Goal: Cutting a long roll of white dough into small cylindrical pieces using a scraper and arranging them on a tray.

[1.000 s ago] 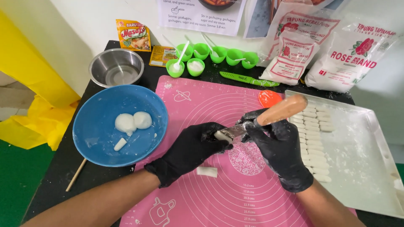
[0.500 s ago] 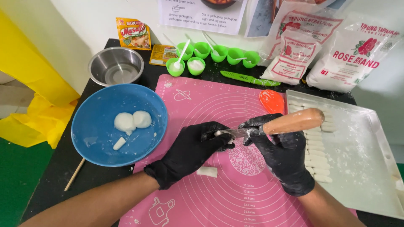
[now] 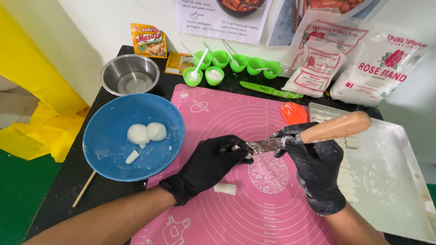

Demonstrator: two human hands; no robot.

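The right hand [image 3: 313,168], black-gloved, is gripping a wooden-handled knife [image 3: 313,134], fingers wrapped tight around it. The left hand [image 3: 211,165] is pinching a small white dough piece [image 3: 235,148] at the blade tip, above the pink silicone mat [image 3: 236,118]; another cut dough piece [image 3: 225,188] is lying just below its fingers.

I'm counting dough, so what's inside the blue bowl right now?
The blue bowl holds two round white dough balls and one small dough piece. Nothing covers them; its inside shows fully.
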